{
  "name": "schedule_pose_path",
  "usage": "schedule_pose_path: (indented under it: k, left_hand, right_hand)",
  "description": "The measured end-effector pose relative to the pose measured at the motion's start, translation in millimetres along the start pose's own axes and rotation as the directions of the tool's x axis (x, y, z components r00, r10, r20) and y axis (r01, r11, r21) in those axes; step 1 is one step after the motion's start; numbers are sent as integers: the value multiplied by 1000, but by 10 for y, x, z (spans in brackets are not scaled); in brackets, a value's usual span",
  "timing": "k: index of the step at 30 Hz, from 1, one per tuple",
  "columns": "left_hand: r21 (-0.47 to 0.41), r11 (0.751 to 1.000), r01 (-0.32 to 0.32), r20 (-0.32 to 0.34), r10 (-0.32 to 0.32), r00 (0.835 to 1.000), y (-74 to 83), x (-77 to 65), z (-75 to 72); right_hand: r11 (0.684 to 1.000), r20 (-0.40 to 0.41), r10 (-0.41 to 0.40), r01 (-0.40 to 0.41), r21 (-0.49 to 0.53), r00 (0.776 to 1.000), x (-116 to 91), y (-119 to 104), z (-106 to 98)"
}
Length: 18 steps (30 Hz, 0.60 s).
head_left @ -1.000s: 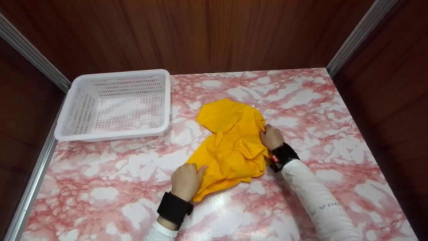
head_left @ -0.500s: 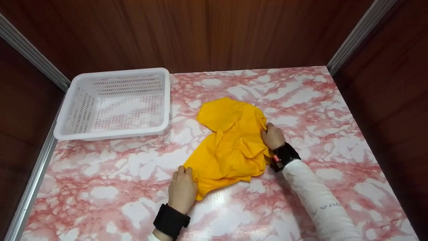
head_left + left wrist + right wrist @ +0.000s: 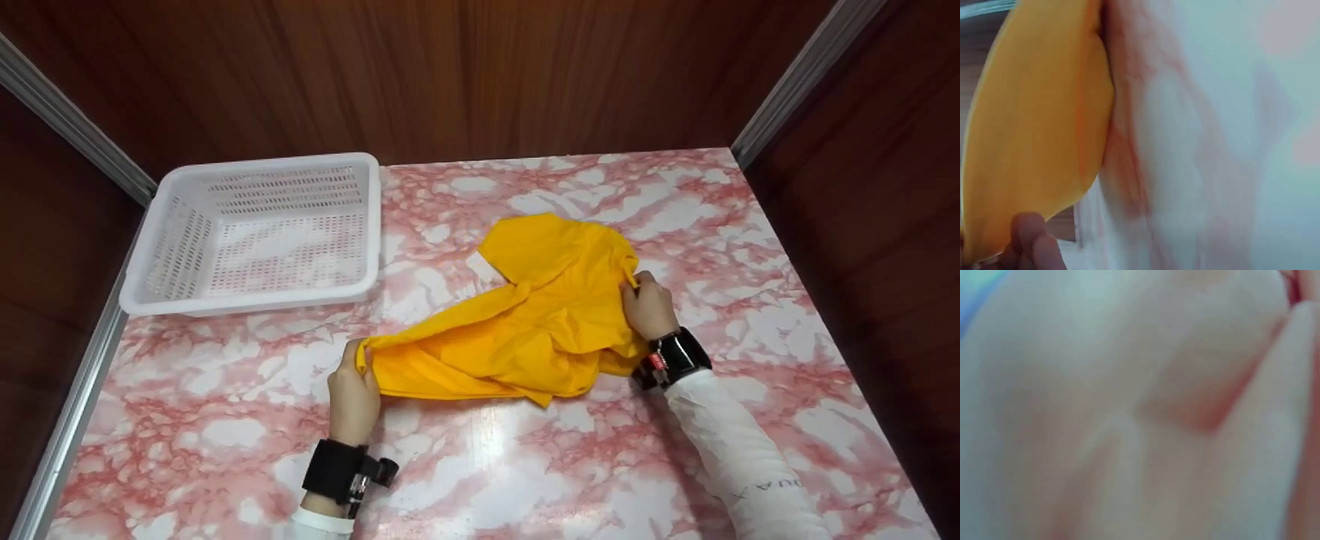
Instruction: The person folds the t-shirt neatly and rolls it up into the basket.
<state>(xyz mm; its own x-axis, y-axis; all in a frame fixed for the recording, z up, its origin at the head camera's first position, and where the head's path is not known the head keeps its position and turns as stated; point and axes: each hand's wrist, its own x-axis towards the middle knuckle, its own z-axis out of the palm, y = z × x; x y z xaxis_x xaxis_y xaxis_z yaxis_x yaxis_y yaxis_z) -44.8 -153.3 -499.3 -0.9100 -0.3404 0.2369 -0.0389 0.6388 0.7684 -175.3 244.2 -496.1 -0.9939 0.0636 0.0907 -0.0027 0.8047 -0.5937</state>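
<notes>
A crumpled yellow garment (image 3: 570, 300) lies on the pink-and-white marbled table, its folds bunched in the middle. My left hand (image 3: 351, 397) pinches its left end, pulling that part into a taut, gaping fold. In the left wrist view the fingertips (image 3: 1030, 239) hold the lower edge of the yellow fabric (image 3: 1039, 124), which stands raised above the table. On the other side, my right hand (image 3: 651, 307) grips the garment's right edge with curled fingers. The right wrist view is blurred, filled by pale folds of cloth (image 3: 1100, 382).
A white perforated plastic basket (image 3: 255, 306) stands at the back left of the marbled table (image 3: 750, 300). Dark wood-grain panels (image 3: 465, 82) enclose the back and both sides, with metal strips (image 3: 810, 75) at the corners.
My left hand has moved left and away from me, stretching the garment's left end outward. The right hand and the rest of the garment have shifted slightly to the right.
</notes>
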Motion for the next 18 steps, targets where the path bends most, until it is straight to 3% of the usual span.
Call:
schedule_pose_path:
  k: [4,6,11,18]
  left_hand:
    - [-143,983,114,43,-108,993,-33,107,44]
    - [-176,974,142,52,-134,990,-54,161,67]
    - [-143,976,165,96,-152,984,-121,308,75]
    - [-93,970,226,192,-205,960,-227,481,1]
  right_hand:
    - [1000,-19,8,-7,9,1000,17,33,-87]
    - [1000,-25,7,-7,10,1000,28,51,-122]
    - [1000,-35,19,-19,2,999,56,104,-199]
    - [1000,-33,9,-9,-7,999,116,178,-332]
